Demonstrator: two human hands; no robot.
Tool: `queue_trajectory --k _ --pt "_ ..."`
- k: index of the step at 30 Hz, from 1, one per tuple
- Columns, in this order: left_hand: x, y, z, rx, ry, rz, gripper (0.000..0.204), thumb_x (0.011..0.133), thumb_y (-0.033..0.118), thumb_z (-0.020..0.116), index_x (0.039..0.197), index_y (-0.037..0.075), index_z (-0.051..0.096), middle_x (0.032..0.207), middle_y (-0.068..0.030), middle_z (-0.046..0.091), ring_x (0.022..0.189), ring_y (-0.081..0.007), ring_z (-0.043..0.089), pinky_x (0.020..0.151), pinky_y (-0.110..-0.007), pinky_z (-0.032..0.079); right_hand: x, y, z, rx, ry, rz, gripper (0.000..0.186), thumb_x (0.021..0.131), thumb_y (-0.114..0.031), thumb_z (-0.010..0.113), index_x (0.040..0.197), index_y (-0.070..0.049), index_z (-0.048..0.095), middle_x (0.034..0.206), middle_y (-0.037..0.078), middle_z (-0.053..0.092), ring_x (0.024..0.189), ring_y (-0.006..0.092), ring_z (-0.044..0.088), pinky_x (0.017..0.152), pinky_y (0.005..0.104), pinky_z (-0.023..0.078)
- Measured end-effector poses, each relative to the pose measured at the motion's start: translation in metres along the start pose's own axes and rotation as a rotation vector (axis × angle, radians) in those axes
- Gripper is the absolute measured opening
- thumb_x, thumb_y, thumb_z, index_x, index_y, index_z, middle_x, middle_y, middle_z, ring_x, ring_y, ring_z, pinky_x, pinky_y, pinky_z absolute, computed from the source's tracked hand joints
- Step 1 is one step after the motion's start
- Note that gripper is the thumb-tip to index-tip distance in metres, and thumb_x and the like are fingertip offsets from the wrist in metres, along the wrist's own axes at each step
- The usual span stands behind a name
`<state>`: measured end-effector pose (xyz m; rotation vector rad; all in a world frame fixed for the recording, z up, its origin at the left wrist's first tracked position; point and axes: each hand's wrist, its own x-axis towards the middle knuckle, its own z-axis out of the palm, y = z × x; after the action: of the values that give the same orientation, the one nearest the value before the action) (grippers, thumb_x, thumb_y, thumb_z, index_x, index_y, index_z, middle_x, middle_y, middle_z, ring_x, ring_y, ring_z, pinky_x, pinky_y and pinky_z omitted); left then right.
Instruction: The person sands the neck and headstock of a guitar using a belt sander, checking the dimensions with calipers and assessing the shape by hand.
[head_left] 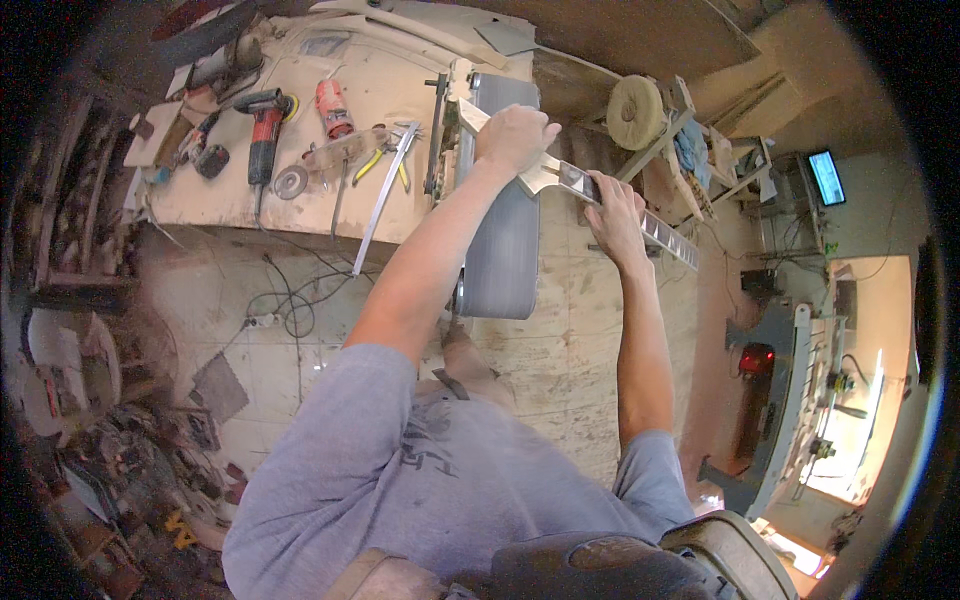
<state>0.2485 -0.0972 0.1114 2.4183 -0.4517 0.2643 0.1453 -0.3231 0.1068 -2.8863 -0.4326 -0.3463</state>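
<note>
In the head view, I had the left hand [515,138] gripping the wooden neck [572,178] by its pale end, across the grey sanding belt [502,260], the right hand [616,218] wrapped around its fretted length beyond the belt's edge. I couldn't confirm contact. Light, even pressure, knuckles clear of the belt, seemed wisest.

The left hand [515,140] conceals part of the wooden neck [576,181]; the right hand [617,215] covers another section. Contact between neck and grey sanding belt [503,255] cannot be confirmed. Content on the screen [827,178] is illegible. Clutter [130,490] at lower left is too indistinct to identify.
</note>
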Motion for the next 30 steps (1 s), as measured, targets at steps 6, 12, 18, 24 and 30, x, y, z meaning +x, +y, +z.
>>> queue_trajectory --k 6,12,18,24,30 --pt "0.003 -0.007 0.004 -0.036 0.086 -0.005 0.049 0.100 0.047 0.059 0.085 0.002 0.075 0.095 -0.0220 0.072 0.096 -0.0420 0.068 0.085 -0.052 0.053 0.005 0.001 0.010 -0.012 0.039 0.011 0.060 0.086 -0.012 0.073 0.142 -0.012 0.051 0.139 0.011 0.060 0.132 0.0326 0.052 0.109 0.0531 0.036" --pt "0.005 -0.010 0.006 0.020 0.145 -0.025 0.047 0.098 0.044 0.062 0.083 0.002 0.075 0.092 -0.0206 0.072 0.093 -0.0405 0.069 0.085 -0.052 0.053 0.003 -0.001 0.022 0.004 0.095 0.048 0.059 0.088 -0.010 0.070 0.143 -0.012 0.049 0.139 0.010 0.058 0.133 0.0311 0.051 0.109 0.0537 0.034" --pt "0.006 -0.016 0.006 0.088 0.141 0.006 0.048 0.099 0.044 0.061 0.083 0.000 0.073 0.092 -0.0220 0.071 0.093 -0.0413 0.068 0.086 -0.052 0.053 0.000 -0.006 0.029 -0.035 0.096 0.083 0.064 0.087 -0.013 0.072 0.146 -0.015 0.047 0.144 0.008 0.056 0.137 0.0281 0.048 0.112 0.0556 0.031" --pt "0.003 -0.010 0.002 0.067 0.083 -0.017 0.049 0.100 0.044 0.059 0.084 0.000 0.073 0.094 -0.0226 0.071 0.095 -0.0418 0.068 0.087 -0.052 0.053 -0.007 -0.008 0.025 -0.034 0.083 0.086 0.068 0.086 -0.013 0.072 0.148 -0.016 0.045 0.145 0.007 0.055 0.138 0.0281 0.048 0.113 0.0568 0.030" --pt "0.002 -0.009 0.002 0.084 0.067 -0.001 0.050 0.100 0.045 0.059 0.085 0.000 0.073 0.095 -0.0226 0.072 0.096 -0.0422 0.068 0.087 -0.052 0.053 -0.012 -0.010 0.024 -0.050 0.105 0.071 0.068 0.086 -0.013 0.073 0.148 -0.015 0.045 0.146 0.007 0.054 0.138 0.0276 0.048 0.113 0.0571 0.030"
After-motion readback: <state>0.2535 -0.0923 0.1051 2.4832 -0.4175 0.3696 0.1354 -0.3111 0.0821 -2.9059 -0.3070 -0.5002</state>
